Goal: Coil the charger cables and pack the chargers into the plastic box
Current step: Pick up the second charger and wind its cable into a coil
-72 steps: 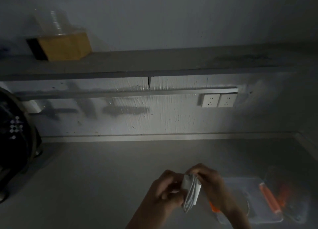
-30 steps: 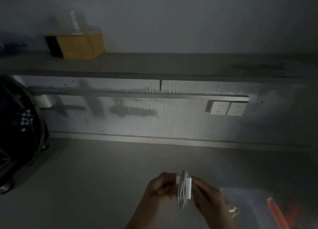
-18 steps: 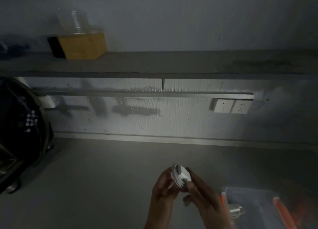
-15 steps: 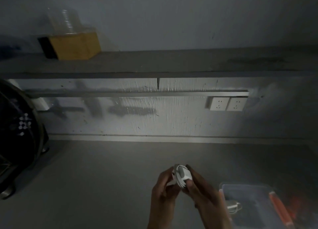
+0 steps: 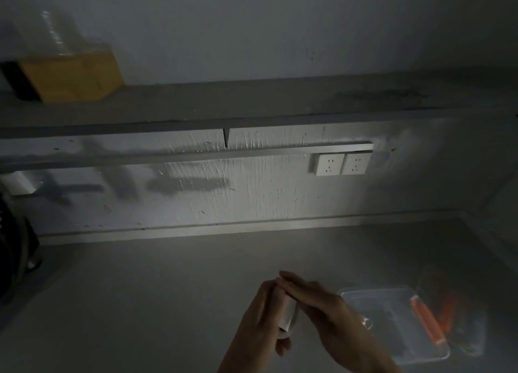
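A white charger with its cable wound around it (image 5: 288,312) sits between my two hands above the grey counter, low in the view. My left hand (image 5: 259,321) holds it from the left side. My right hand (image 5: 319,305) lies over its top and right side, fingers stretched flat along it. Only a narrow white strip of the charger shows between the hands. To the right stands the clear plastic box (image 5: 437,357) with an orange clip (image 5: 427,323) on its right edge. A small pale item (image 5: 365,322) lies inside it near my right wrist.
The grey counter (image 5: 140,302) runs back to a wall with a double white socket (image 5: 340,164) under a shelf. A yellow box (image 5: 70,75) sits on the shelf at the left. A dark appliance (image 5: 14,255) stands at the left edge. The box lid (image 5: 459,311) lies beside the box.
My right hand has moved over the top of the wound charger and covers most of it, where before both hands pinched it with the coil in plain sight. The view has shifted slightly.
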Action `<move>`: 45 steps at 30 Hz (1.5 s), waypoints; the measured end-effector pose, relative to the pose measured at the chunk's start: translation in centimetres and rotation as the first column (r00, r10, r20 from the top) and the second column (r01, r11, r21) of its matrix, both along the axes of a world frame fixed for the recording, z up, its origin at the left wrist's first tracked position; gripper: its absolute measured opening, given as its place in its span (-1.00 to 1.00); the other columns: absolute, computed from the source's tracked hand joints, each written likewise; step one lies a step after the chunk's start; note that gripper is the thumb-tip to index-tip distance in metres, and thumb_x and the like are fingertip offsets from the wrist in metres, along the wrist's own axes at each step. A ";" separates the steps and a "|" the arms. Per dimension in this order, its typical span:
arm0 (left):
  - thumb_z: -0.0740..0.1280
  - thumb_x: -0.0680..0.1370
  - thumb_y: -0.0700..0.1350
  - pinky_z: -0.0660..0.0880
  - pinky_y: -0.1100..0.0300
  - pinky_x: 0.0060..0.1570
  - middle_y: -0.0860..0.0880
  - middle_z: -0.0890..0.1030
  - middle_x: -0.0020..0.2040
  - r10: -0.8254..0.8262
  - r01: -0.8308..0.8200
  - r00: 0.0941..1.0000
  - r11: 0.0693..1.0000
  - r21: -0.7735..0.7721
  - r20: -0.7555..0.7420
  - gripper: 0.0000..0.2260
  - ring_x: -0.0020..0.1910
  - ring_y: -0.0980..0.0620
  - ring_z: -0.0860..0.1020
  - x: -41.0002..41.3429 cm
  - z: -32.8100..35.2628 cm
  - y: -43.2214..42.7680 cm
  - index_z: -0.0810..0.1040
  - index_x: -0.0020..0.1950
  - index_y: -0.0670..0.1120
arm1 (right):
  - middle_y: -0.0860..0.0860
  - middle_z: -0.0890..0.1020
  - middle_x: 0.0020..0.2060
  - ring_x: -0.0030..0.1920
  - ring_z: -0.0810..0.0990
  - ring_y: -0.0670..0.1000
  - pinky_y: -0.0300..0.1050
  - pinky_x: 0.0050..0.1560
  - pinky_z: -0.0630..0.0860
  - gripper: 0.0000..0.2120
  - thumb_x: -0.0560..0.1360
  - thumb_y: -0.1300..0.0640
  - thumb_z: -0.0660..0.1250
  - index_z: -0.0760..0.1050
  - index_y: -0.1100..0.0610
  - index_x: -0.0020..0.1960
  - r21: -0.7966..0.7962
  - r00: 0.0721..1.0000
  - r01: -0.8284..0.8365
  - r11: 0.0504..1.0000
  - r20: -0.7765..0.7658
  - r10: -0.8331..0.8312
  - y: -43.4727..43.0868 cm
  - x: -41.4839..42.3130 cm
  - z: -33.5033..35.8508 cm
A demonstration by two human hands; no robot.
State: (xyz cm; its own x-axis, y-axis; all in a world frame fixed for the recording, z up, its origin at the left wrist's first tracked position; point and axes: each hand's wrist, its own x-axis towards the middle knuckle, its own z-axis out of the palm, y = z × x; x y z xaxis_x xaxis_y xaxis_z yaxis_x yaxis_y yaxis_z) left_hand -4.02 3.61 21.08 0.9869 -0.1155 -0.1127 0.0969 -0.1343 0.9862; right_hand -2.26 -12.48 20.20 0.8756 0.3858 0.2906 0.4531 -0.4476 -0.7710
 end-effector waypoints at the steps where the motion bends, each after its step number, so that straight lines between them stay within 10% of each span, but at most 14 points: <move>1: 0.15 0.50 0.16 0.43 0.18 -0.51 -0.06 0.60 -0.35 0.049 -0.049 0.999 0.999 0.017 -0.012 -0.79 -0.51 -0.02 0.53 0.0 -0.1 -0.4 0.53 0.00 0.17 | -0.23 0.56 0.25 0.28 0.50 -0.23 -0.30 0.29 0.40 -0.49 0.56 0.30 0.26 0.41 -0.21 0.35 -0.012 0.999 0.038 0.999 0.005 -0.038 -0.1 0.1 -0.1; 4: 0.16 0.60 0.05 0.35 0.28 -0.59 -0.07 0.60 -0.34 0.204 -0.204 0.979 0.979 0.029 -0.013 -0.84 -0.54 0.03 0.49 0.0 -0.2 -0.8 0.53 -0.04 0.14 | -0.30 0.65 0.02 0.05 0.59 -0.32 -0.21 0.12 0.53 -0.52 0.56 0.15 0.25 0.39 -0.45 0.23 -0.098 0.988 0.153 0.983 -0.004 -0.154 -0.3 0.2 0.2; 13: 0.16 0.55 0.08 0.39 0.24 -0.59 -0.09 0.61 -0.28 0.291 -0.291 0.956 0.957 -0.022 0.045 -0.80 -0.57 0.09 0.46 -0.5 -0.1 -1.7 0.56 -0.15 0.22 | -0.21 0.60 -0.15 -0.08 0.50 -0.17 -0.40 -0.03 0.39 -0.82 0.49 -0.04 0.26 0.64 -0.11 -0.03 -0.222 0.924 0.318 0.922 0.291 -0.249 -1.0 1.5 2.2; 18: 0.13 0.46 0.05 0.32 0.23 -0.60 -0.11 0.55 -0.45 0.391 -0.381 0.920 0.910 -0.165 0.034 -0.71 -0.57 0.04 0.40 -0.5 0.3 -2.4 0.64 -0.19 0.02 | -0.10 0.71 -0.23 -0.28 0.64 -0.19 -0.28 -0.21 0.55 -0.81 0.46 0.20 0.41 0.64 -0.09 -0.14 0.028 0.961 0.245 0.969 -0.139 -0.239 -0.2 1.6 1.6; 22: 0.21 0.56 -0.08 0.35 0.24 -0.63 -0.16 0.59 -0.43 0.409 -0.420 0.907 0.889 -0.182 -0.097 -0.73 -0.53 -0.07 0.46 0.4 -0.4 -3.0 0.66 -0.23 -0.08 | 0.21 0.69 -0.29 -0.35 0.63 0.04 -0.01 -0.28 0.59 -0.81 0.46 0.34 0.38 0.68 0.10 -0.18 0.291 0.883 0.305 0.907 -0.443 -0.155 0.5 1.9 0.6; 27: 0.15 0.61 -0.23 0.37 0.21 -0.57 -0.15 0.60 -0.38 0.373 -0.403 0.914 0.882 -0.243 -0.160 -0.67 -0.47 -0.05 0.46 1.0 -1.3 -2.2 0.64 -0.24 -0.17 | 0.26 0.69 -0.18 -0.22 0.66 0.04 -0.14 -0.21 0.62 -0.89 0.49 0.34 0.34 0.64 0.33 -0.07 0.470 0.730 0.389 0.792 -0.682 0.046 0.8 1.6 -0.3; 31: 0.15 0.57 -0.32 0.40 0.33 -0.62 -0.12 0.62 -0.44 0.338 -0.385 0.922 0.856 -0.345 -0.190 -0.70 -0.50 -0.03 0.55 0.7 -0.1 -1.9 0.58 -0.29 -0.25 | 0.26 0.65 -0.07 -0.03 0.57 0.11 0.04 0.15 0.50 -0.80 0.52 0.21 0.32 0.61 0.32 0.04 0.525 0.638 0.313 0.792 -0.734 0.234 1.0 0.7 -1.1; 39: 0.17 0.58 -0.24 0.34 0.26 -0.60 -0.19 0.60 -0.34 0.375 -0.385 0.920 0.919 -0.088 -0.117 -0.69 -0.40 -0.12 0.52 0.8 -2.0 -1.3 0.65 -0.24 -0.16 | 0.12 0.68 -0.11 -0.16 0.61 -0.11 -0.31 -0.17 0.55 -0.74 0.55 0.32 0.18 0.64 0.32 0.04 0.621 0.540 0.424 0.659 -0.758 0.367 1.0 0.3 -2.2; 45: 0.18 0.56 -0.16 0.51 0.22 -0.12 -0.05 0.67 -0.20 0.387 -0.389 0.921 0.917 0.089 0.038 -0.73 -0.16 0.09 0.61 0.7 -2.4 -1.5 0.65 -0.19 -0.14 | 0.17 0.66 -0.23 -0.23 0.60 -0.04 -0.24 -0.17 0.53 -0.76 0.51 0.34 0.25 0.70 0.27 -0.17 0.587 0.486 0.536 0.607 -0.802 0.347 2.6 -1.3 -3.3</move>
